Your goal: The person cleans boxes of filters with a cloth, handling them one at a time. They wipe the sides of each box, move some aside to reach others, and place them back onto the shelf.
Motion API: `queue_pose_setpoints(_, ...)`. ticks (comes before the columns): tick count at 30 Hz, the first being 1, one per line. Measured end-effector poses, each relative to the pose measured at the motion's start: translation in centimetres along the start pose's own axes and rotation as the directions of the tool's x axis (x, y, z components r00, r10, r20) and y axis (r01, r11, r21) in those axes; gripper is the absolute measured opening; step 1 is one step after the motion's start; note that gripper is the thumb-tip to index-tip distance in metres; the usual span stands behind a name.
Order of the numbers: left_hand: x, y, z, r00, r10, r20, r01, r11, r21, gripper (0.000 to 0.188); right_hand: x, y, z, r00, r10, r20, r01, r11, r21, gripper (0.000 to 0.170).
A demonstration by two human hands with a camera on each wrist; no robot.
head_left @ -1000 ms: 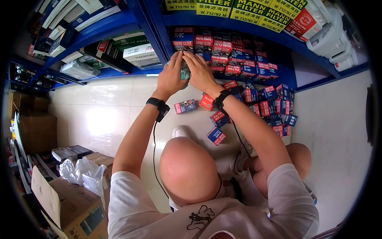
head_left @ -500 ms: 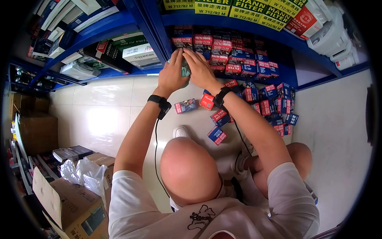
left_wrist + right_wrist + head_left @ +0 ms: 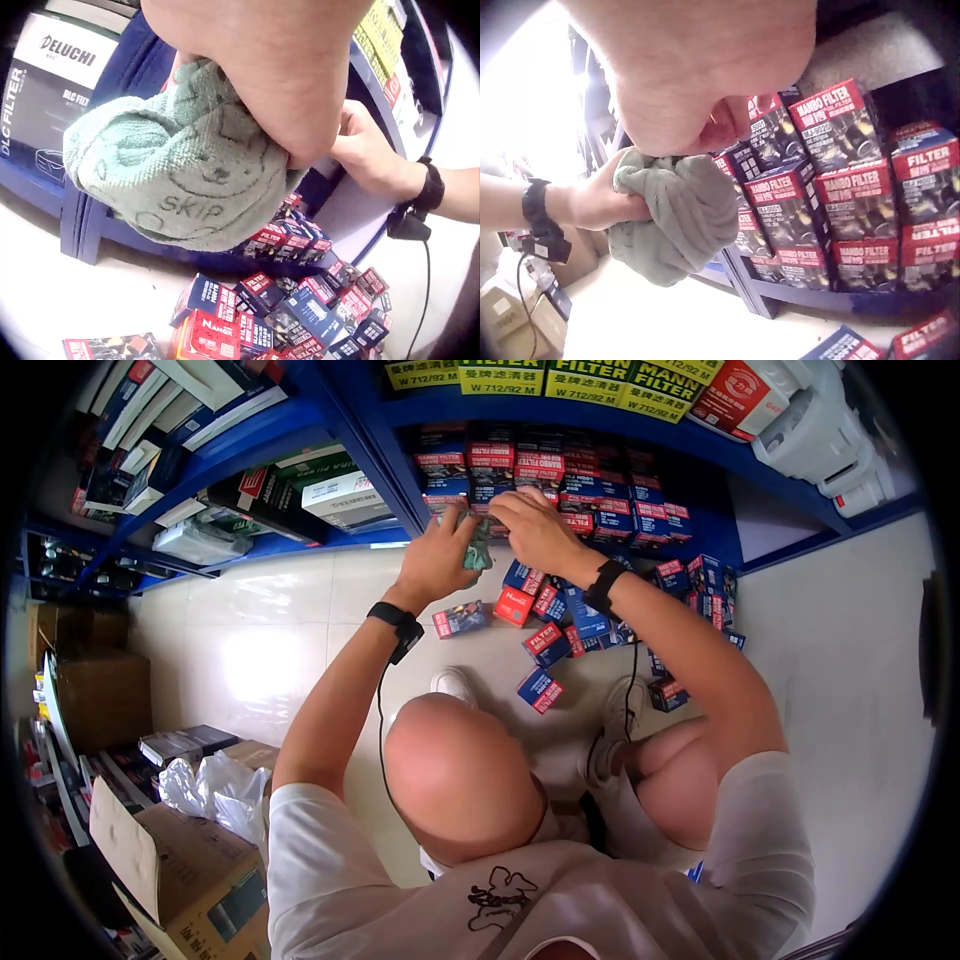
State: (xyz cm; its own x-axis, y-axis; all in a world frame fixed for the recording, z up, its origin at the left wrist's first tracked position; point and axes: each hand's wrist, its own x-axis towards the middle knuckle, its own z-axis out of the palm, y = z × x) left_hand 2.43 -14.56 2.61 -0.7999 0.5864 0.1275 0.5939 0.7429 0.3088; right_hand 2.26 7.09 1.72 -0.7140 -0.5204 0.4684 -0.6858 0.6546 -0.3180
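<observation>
A pale green towel (image 3: 187, 172) printed with a face and the word SKIP is bunched in my left hand (image 3: 437, 558). The left fingers grip it at the front edge of the lower shelf, beside the blue upright. My right hand (image 3: 545, 538) is just to the right, its fingers bent in front of the stacked filter boxes (image 3: 847, 195). Those boxes are red and dark blue, marked MANBO FILTER. Its fingertips are largely hidden behind the hand in the right wrist view, and I cannot tell whether they hold a box.
Loose filter boxes (image 3: 547, 645) lie on the tiled floor (image 3: 290, 600) between the shelf and my knees. Yellow-green MANN FILTER boxes (image 3: 590, 385) and white jugs (image 3: 815, 440) fill the shelf above. An open carton (image 3: 190, 860) stands at the lower left.
The right hand has left the towel and moved right along the box stack, its fingers now bent. The left hand stays near the upright with the towel. The head view has shifted slightly.
</observation>
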Motion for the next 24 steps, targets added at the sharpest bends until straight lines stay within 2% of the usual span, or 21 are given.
queue_pose_setpoints(1,0.1,0.5,0.2,0.999,0.036,-0.036,-0.036,0.999,0.027,0.073,-0.5,0.4,-0.8,1.000,-0.016,0.024,0.016,1.000,-0.001,0.040)
queue_pose_setpoints(2,0.4,0.8,0.3,0.999,0.043,-0.033,-0.042,0.999,0.028,0.073,-1.1,0.8,-1.6,1.000,-0.010,0.020,0.010,1.000,-0.003,0.040)
queue_pose_setpoints(4,1.0,1.7,0.6,0.999,0.041,-0.009,-0.041,0.999,0.017,0.070,-2.5,1.6,-3.1,0.994,-0.040,0.103,0.046,0.997,-0.058,0.038)
queue_pose_setpoints(5,1.3,2.1,0.7,0.999,0.050,-0.005,-0.049,0.999,0.015,0.070,-3.0,2.1,-3.8,0.992,-0.091,0.088,0.100,0.990,-0.102,0.035)
queue_pose_setpoints(6,1.6,2.5,0.7,0.999,0.038,0.028,-0.039,0.999,0.016,0.070,-3.6,2.7,-4.5,0.993,-0.083,0.087,0.092,0.990,-0.105,0.035)
queue_pose_setpoints(8,2.3,3.4,0.8,0.997,0.031,0.068,-0.033,0.999,0.017,0.069,-4.9,3.8,-5.7,0.984,-0.068,0.166,0.095,0.982,-0.162,0.018)
queue_pose_setpoints(10,3.0,4.1,1.1,0.994,0.029,0.107,-0.035,0.998,0.055,0.070,-6.1,5.0,-6.6,0.986,-0.039,0.159,0.069,0.979,-0.190,0.013)
queue_pose_setpoints(13,3.9,4.9,1.7,0.985,0.072,0.160,-0.087,0.992,0.087,0.071,-7.9,6.2,-7.7,0.989,-0.012,0.151,0.043,0.977,-0.208,0.012)
queue_pose_setpoints(15,4.4,5.4,2.1,0.978,0.116,0.174,-0.135,0.986,0.101,0.072,-8.9,6.5,-8.2,0.961,0.118,0.250,-0.065,0.975,-0.213,0.012)
queue_pose_setpoints(16,4.6,5.8,2.3,0.971,0.113,0.211,-0.137,0.986,0.098,0.072,-9.4,6.5,-8.3,0.961,0.125,0.247,-0.071,0.974,-0.214,0.012)
queue_pose_setpoints(18,4.9,6.5,2.7,0.961,0.114,0.252,-0.140,0.986,0.090,0.072,-10.4,6.7,-8.2,0.912,0.231,0.340,-0.140,0.952,-0.272,0.015)
queue_pose_setpoints(20,5.0,7.1,3.2,0.930,0.120,0.347,-0.164,0.981,0.102,0.072,-11.5,7.4,-7.5,0.897,0.250,0.366,-0.173,0.958,-0.230,0.017)
queue_pose_setpoints(22,5.0,7.2,4.2,0.920,0.129,0.370,-0.177,0.979,0.099,0.072,-12.3,7.6,-7.0,0.846,0.305,0.437,-0.226,0.948,-0.225,0.018)
queue_pose_setpoints(23,5.0,7.2,4.8,0.913,0.135,0.385,-0.186,0.977,0.100,0.072,-13.5,8.4,-6.0,0.890,0.226,0.397,-0.139,0.962,-0.237,0.014)
queue_pose_setpoints(24,5.0,7.2,5.2,0.910,0.137,0.392,-0.189,0.977,0.096,0.072,-13.9,8.3,-5.9,0.887,0.232,0.399,-0.146,0.961,-0.233,0.014)
